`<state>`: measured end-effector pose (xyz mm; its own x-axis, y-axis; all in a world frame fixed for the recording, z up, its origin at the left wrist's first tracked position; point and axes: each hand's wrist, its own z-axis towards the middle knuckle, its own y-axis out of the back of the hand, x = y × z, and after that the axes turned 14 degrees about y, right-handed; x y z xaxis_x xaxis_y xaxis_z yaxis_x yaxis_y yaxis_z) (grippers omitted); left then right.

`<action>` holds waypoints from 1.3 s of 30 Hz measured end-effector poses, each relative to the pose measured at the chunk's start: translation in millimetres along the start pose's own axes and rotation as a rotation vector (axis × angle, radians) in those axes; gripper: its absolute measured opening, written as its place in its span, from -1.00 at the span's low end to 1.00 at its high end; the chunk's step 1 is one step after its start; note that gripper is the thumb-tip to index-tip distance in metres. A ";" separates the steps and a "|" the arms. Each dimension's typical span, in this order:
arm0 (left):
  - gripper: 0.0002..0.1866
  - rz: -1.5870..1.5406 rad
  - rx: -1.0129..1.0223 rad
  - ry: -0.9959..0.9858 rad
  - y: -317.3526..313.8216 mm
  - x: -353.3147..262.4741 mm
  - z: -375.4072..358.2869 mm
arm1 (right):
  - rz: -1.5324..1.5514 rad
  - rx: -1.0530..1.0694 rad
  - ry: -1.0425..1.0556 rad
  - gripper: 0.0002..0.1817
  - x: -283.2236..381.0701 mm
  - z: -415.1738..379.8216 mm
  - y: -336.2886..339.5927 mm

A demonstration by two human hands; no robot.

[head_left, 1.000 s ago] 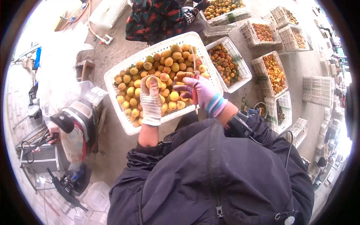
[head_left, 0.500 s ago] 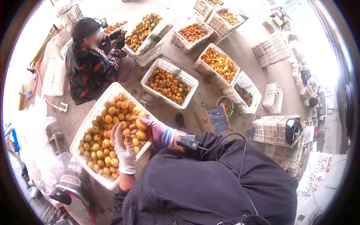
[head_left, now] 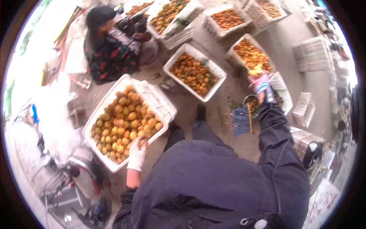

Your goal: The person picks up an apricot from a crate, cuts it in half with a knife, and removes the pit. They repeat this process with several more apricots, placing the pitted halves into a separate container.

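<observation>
My left hand (head_left: 137,154), in a white glove, is at the near edge of a white plastic crate (head_left: 88,133) full of round orange-yellow fruit (head_left: 121,122). Its fingertips touch the fruit there, with thumb and fingers slightly apart. Far out to the right, my right hand (head_left: 260,83) wears a pink and purple glove with a striped cuff. Yellow fruits (head_left: 256,71) are in its fingers, at the near end of another crate (head_left: 232,57) of orange fruit. Motion blur hides how many it holds.
A crate (head_left: 221,78) of darker orange fruit stands between my hands, beyond my feet. A blue folding stool (head_left: 241,121) and a round basket (head_left: 251,102) are below my right hand. A person (head_left: 110,49) sits at upper left by more crates. A scooter (head_left: 85,168) stands left.
My right hand has swung from the near crate far to the right, carrying fruit. My left hand has lowered onto the fruit at the crate's near edge. The view has shifted.
</observation>
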<state>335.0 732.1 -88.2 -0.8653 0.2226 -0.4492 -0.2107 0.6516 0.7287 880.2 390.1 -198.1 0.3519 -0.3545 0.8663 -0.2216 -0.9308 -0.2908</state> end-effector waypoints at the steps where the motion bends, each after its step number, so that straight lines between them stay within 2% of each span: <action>1: -0.66 -0.017 0.011 0.042 -0.7 -0.6 -6.6 | -0.259 0.259 0.164 -0.47 6.6 15.9 16.6; 2: -0.63 -0.037 0.037 0.085 -0.3 -1.6 -13.8 | -0.233 0.018 -0.022 -0.27 19.7 20.9 2.7; 3: -0.60 -0.039 0.051 0.180 -7.8 13.5 -17.1 | -0.427 0.195 -0.097 -0.29 6.3 88.2 38.9; 4: -0.58 0.024 0.011 0.150 -12.2 24.6 -20.3 | -0.367 -0.027 -0.010 -0.39 -22.8 113.8 50.3; 6: -0.60 0.007 -0.050 0.200 -10.3 33.6 -33.6 | -0.297 0.087 -0.111 -0.42 -54.8 88.5 27.0; 8: -0.57 -0.151 -0.035 0.492 -4.8 31.8 -44.8 | -0.172 0.208 -0.234 -0.49 -60.4 53.3 20.0; 9: -0.55 -0.149 -0.170 0.448 -19.5 73.1 -42.9 | -0.183 0.251 -0.253 -0.56 -70.3 30.1 19.2; 10: -0.54 -0.113 -0.219 0.468 -15.6 85.6 -41.8 | -0.192 0.292 -0.267 -0.62 -82.7 0.2 13.2; 12: -0.53 -0.067 -0.245 0.632 8.0 79.1 -37.1 | -0.257 0.265 -0.293 -0.61 -101.3 -46.1 0.2; 14: -0.47 -0.029 -0.365 0.571 7.6 126.5 -18.2 | -0.270 0.302 -0.317 -0.61 -104.1 -89.8 -18.7; 16: -0.34 0.056 -0.381 0.601 15.7 143.3 1.8 | -0.413 0.336 -0.289 -0.61 -92.2 -142.6 -53.6; 18: -0.30 0.114 -0.372 0.609 16.1 152.6 19.5 | -0.604 0.409 -0.280 -0.61 -76.9 -189.4 -88.7; 19: -0.26 0.191 -0.366 0.627 15.5 157.1 26.4 | -0.632 0.478 -0.228 -0.61 -76.2 -207.3 -100.5; 22: -0.23 0.133 -0.315 0.670 31.1 136.9 32.6 | -0.651 0.641 -0.099 -0.60 -70.2 -275.2 -145.5; 26: -0.29 0.107 -0.382 0.513 14.4 185.9 37.0 | -0.613 0.859 0.023 -0.67 -104.2 -317.7 -169.3; 28: -0.37 -0.605 -0.363 0.265 -12.6 237.8 53.0 | -0.576 0.972 0.042 -0.68 -102.7 -361.4 -197.1; 29: -0.44 -1.006 -0.149 0.417 14.5 199.8 36.9 | -0.474 1.019 0.043 -0.68 -113.8 -376.3 -202.5; 30: -0.44 -1.010 -0.142 0.411 28.0 183.1 30.9 | -0.373 1.067 0.043 -0.67 -124.2 -389.7 -207.4; 32: -0.47 -1.372 0.059 0.292 43.7 168.2 26.4 | -0.409 1.178 -0.033 -0.65 -122.6 -429.0 -222.7; 33: -0.46 -1.438 0.098 0.214 46.4 164.3 27.5 | -0.412 1.260 -0.079 -0.64 -122.5 -444.3 -227.6; 34: -0.46 -1.478 0.163 0.138 49.9 160.4 30.2 | -0.478 1.328 -0.035 -0.61 -129.1 -455.7 -231.0; 36: -0.44 -1.501 0.216 0.053 66.4 138.0 25.6 | -0.656 1.475 0.197 -0.60 -138.6 -481.4 -238.0; 38: -0.46 -1.498 0.240 -0.018 75.6 129.9 22.3 | -0.917 1.582 0.375 -0.57 -118.3 -513.2 -256.5; 39: -0.48 -1.482 0.256 -0.083 79.0 126.7 21.2 | -0.995 1.614 0.474 -0.56 -133.5 -512.5 -253.1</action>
<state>218.4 827.1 -98.5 0.0834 -0.6988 -0.7105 -0.7561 0.4200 -0.5019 423.2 718.9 -32.0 -0.4882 0.0557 0.8710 0.8702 -0.0455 0.4906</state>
